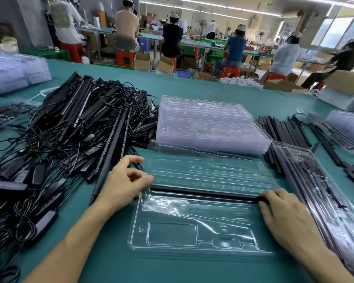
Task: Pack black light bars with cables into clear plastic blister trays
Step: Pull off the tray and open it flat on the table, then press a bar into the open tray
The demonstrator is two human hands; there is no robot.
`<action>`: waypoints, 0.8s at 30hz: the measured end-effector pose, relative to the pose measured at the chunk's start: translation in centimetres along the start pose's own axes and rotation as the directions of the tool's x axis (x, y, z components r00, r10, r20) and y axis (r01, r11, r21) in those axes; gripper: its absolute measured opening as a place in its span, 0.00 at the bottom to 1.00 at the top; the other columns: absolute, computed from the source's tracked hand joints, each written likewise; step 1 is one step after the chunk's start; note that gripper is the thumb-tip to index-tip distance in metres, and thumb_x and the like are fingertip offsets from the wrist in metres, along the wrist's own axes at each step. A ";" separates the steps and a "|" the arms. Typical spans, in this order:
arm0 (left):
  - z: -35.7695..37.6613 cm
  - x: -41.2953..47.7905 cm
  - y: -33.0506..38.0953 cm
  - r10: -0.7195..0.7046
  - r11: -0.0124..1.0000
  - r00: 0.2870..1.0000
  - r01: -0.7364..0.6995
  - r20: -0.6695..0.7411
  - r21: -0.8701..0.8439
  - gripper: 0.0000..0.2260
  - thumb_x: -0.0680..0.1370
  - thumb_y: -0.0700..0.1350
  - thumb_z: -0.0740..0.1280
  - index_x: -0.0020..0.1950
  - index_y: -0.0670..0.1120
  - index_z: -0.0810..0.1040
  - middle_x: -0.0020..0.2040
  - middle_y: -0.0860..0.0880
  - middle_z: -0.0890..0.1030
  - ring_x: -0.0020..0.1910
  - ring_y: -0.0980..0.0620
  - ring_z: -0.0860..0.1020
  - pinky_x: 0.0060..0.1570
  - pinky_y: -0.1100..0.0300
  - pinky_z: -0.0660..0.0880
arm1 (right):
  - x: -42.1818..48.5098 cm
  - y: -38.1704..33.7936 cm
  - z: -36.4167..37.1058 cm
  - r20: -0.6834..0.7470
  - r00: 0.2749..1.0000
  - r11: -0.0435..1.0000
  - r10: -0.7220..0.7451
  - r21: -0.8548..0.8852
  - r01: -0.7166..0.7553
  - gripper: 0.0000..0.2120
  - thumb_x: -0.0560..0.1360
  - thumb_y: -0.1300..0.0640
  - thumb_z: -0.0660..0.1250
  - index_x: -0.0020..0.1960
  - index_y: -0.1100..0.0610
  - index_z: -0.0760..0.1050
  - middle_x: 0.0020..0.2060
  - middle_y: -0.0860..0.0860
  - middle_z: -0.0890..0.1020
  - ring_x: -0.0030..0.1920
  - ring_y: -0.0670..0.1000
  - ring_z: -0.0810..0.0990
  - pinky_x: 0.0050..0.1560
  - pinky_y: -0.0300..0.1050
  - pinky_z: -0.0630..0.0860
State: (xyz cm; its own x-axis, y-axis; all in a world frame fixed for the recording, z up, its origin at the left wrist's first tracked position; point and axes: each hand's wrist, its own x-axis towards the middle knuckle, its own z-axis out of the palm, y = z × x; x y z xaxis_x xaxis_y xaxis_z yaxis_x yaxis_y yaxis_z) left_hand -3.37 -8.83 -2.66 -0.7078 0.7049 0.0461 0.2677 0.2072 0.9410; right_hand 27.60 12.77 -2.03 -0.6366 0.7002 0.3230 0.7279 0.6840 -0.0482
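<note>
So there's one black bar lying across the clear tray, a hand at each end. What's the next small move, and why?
Probably press the black bar down into its groove in the clear tray: the right hand grips its right end, the left hand is by the other, and the nearer compartments look unfilled.

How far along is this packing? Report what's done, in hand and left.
Done: a filled tray lies at right. In hand: one light bar sits in a channel of the open tray, right hand gripping its end, left hand at the other; its lower pockets are empty. Left: a large pile of cabled bars and a stack of empty trays.
</note>
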 end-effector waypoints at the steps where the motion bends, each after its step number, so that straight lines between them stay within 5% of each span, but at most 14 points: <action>1: 0.0 0.2 0.2 -0.047 0.993 0.998 0.044 -0.031 -0.106 0.11 0.78 0.40 0.68 0.58 0.50 0.74 0.42 0.46 0.85 0.36 0.50 0.83 0.34 0.53 0.81 | -0.1 -0.4 0.3 -0.024 1.000 1.000 -0.005 -0.002 0.005 0.08 0.73 0.59 0.71 0.52 0.57 0.80 0.46 0.54 0.80 0.43 0.58 0.79 0.43 0.52 0.77; 5: -0.6 1.2 0.5 -0.231 0.892 0.973 0.207 -0.012 -0.401 0.13 0.79 0.29 0.53 0.54 0.40 0.74 0.44 0.42 0.86 0.35 0.46 0.83 0.29 0.55 0.80 | -0.3 -0.8 0.8 -0.098 0.995 0.999 0.031 0.044 -0.027 0.13 0.72 0.64 0.71 0.56 0.58 0.79 0.49 0.55 0.80 0.45 0.59 0.79 0.42 0.53 0.77; 9: -1.3 2.1 0.3 -0.195 0.895 0.975 0.222 0.107 -0.388 0.15 0.78 0.25 0.53 0.54 0.39 0.74 0.50 0.44 0.86 0.38 0.49 0.82 0.26 0.60 0.78 | -0.5 -0.8 0.8 -0.053 0.997 0.989 0.062 0.137 -0.054 0.12 0.75 0.62 0.67 0.58 0.57 0.78 0.51 0.53 0.78 0.49 0.57 0.77 0.48 0.53 0.76; 13: -1.4 3.2 -0.3 0.091 0.987 0.996 -0.094 0.026 0.127 0.18 0.74 0.24 0.56 0.42 0.45 0.77 0.42 0.52 0.86 0.36 0.58 0.81 0.28 0.62 0.76 | -0.6 -0.9 0.5 -0.006 0.998 0.983 0.067 0.174 -0.065 0.12 0.77 0.61 0.65 0.60 0.56 0.77 0.53 0.53 0.77 0.52 0.55 0.76 0.52 0.53 0.75; 15: -1.5 3.3 -0.6 0.232 0.904 0.972 -0.230 0.037 0.362 0.16 0.74 0.28 0.63 0.38 0.50 0.73 0.41 0.57 0.85 0.42 0.63 0.81 0.39 0.61 0.78 | -0.5 -0.8 0.5 -0.005 0.997 0.979 0.074 0.190 -0.072 0.12 0.77 0.62 0.66 0.59 0.56 0.78 0.53 0.53 0.77 0.52 0.56 0.76 0.52 0.53 0.75; 17: -1.7 3.3 -0.9 0.315 0.738 0.947 -0.282 0.055 0.613 0.12 0.76 0.39 0.70 0.39 0.53 0.70 0.40 0.61 0.80 0.44 0.65 0.77 0.40 0.57 0.77 | -0.6 -0.7 0.5 -0.007 0.997 0.976 0.076 0.203 -0.073 0.12 0.76 0.62 0.67 0.59 0.56 0.78 0.53 0.52 0.77 0.52 0.56 0.75 0.52 0.53 0.74; 21: -2.4 3.7 -1.0 0.318 0.593 0.936 -0.319 0.149 0.739 0.07 0.78 0.54 0.67 0.48 0.59 0.69 0.43 0.58 0.75 0.42 0.61 0.74 0.39 0.55 0.76 | -0.6 -0.6 0.7 -0.003 0.996 0.969 0.085 0.234 -0.082 0.12 0.76 0.62 0.67 0.59 0.54 0.79 0.53 0.51 0.77 0.54 0.54 0.75 0.54 0.52 0.73; 24: -3.2 4.2 -0.6 0.345 0.499 0.910 -0.385 0.230 0.776 0.08 0.78 0.54 0.67 0.57 0.60 0.73 0.42 0.61 0.71 0.41 0.62 0.70 0.37 0.57 0.72 | -0.6 -0.6 0.7 0.002 0.995 0.961 0.095 0.262 -0.092 0.12 0.77 0.62 0.67 0.59 0.54 0.79 0.54 0.51 0.77 0.54 0.54 0.75 0.55 0.51 0.73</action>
State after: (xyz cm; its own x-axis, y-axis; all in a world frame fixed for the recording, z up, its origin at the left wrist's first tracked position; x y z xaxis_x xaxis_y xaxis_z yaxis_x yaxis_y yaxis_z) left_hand -8.63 -8.16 -1.90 -0.4016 0.8687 0.2899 0.9137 0.3584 0.1916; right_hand 27.38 12.08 -2.89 -0.5652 0.7624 0.3151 0.6913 0.6461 -0.3235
